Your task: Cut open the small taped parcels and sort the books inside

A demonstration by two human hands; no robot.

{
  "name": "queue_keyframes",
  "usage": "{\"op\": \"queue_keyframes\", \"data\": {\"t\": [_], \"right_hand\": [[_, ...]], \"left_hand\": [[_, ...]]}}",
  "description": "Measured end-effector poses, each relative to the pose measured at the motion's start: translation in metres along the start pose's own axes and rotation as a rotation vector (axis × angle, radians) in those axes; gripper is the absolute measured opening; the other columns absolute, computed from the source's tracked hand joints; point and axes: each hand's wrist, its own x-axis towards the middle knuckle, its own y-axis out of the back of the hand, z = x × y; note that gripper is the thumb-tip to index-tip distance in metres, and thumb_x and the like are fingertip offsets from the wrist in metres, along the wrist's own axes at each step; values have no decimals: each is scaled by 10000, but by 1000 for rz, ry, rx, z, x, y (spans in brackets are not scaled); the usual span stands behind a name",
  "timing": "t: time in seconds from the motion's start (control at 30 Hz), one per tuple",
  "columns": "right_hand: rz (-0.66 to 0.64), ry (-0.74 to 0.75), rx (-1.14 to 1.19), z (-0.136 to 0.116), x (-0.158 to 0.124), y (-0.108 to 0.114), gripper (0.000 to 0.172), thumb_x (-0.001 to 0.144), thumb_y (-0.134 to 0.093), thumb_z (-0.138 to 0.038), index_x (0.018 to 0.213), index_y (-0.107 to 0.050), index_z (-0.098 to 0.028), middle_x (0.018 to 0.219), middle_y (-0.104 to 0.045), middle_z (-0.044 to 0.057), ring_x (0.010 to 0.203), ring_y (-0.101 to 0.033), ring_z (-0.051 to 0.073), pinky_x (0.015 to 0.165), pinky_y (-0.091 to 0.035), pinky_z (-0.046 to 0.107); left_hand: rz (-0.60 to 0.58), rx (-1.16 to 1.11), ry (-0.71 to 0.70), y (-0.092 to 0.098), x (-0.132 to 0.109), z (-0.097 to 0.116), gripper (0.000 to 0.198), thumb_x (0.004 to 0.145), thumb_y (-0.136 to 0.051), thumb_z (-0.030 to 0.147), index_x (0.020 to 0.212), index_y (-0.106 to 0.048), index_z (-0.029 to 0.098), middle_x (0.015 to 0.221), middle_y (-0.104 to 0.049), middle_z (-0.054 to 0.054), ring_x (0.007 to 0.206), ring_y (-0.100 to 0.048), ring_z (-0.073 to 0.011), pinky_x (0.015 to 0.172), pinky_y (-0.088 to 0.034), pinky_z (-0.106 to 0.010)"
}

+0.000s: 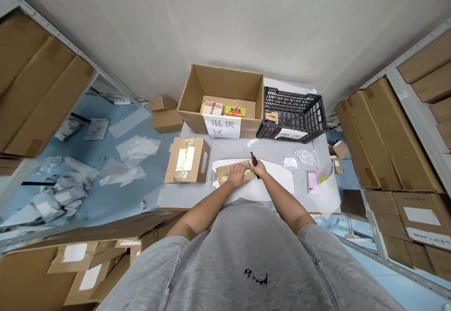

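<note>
Head view: my table (186,199) is pale grey, set against a plain grey wall (225,19), with racks (405,90) of cartons on both sides and paper (138,149) strewn over the blue floor (97,111). The packet (224,174) lies on a white sheet (280,179) right before me: brown, ribbed, glossy with clear tape. My left hand (237,174) lies spread on top of it; my right hand (260,168) is closed round a red-and-black cutter (254,160) at its right end.
</note>
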Motion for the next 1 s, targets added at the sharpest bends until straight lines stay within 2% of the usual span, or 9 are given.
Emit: {"op": "queue_keyframes", "data": {"t": [0.1,0.2,0.3,0.4,0.5,0.57,0.77,1.0], "right_hand": [[-93,-33,286,6,-7,5,392,839,-840,-490,955,-544,-260,671,-597,-66,598,-598,162,561,-485,251],[-134,-71,413,12,-18,11,409,875,-810,-514,1002,-510,-267,622,-555,-90,520,-556,152,510,-481,251],[-111,-95,404,20,-33,18,366,959,-695,-545,1118,-521,-265,612,-562,-100,481,-552,147,480,-469,231],[-143,-56,381,32,-55,25,405,1022,-569,-563,1301,-508,-276,606,-573,-117,452,-558,151,456,-461,216],[-230,3,313,42,-77,31,454,1031,-565,-549,1387,-546,-268,603,-605,-109,444,-578,150,445,-460,208],[-243,13,270,44,-86,34,482,1035,-581,-522,1432,-589,-249,590,-612,-102,436,-577,144,442,-460,203],[-219,15,195,36,-99,39,561,1058,-605,-415,1579,-629,-208,554,-573,-102,403,-521,118,417,-427,189],[-235,-17,172,23,-101,37,553,1087,-557,-378,1604,-633,-197,564,-584,-91,404,-519,117,418,-424,189]], "left_hand": [[-14,-20,27,1,7,2,661,816,-948,527,1312,-655,205,1401,-644,-168,1362,-553,-384,1101,-414,-471],[-34,-34,61,3,11,4,624,804,-946,547,1250,-668,211,1379,-654,-160,1339,-558,-385,1082,-408,-459],[-57,-42,99,7,13,7,616,788,-949,538,1233,-672,214,1371,-662,-154,1318,-563,-384,1062,-409,-449],[-70,-60,99,12,14,9,577,824,-906,553,1235,-679,219,1373,-670,-149,1319,-563,-381,1059,-405,-443],[-81,-93,104,16,16,10,467,918,-801,552,1234,-698,224,1390,-677,-147,1337,-559,-373,1066,-400,-445],[-82,-111,114,16,16,11,401,947,-762,512,1229,-718,230,1400,-680,-143,1354,-551,-371,1069,-400,-452],[-9,-197,104,10,13,13,299,939,-742,439,1184,-755,268,1354,-699,-101,1337,-550,-358,1066,-395,-479],[24,-197,77,8,10,10,280,941,-735,410,1187,-759,280,1291,-700,-87,1281,-568,-342,1054,-396,-457]]}}
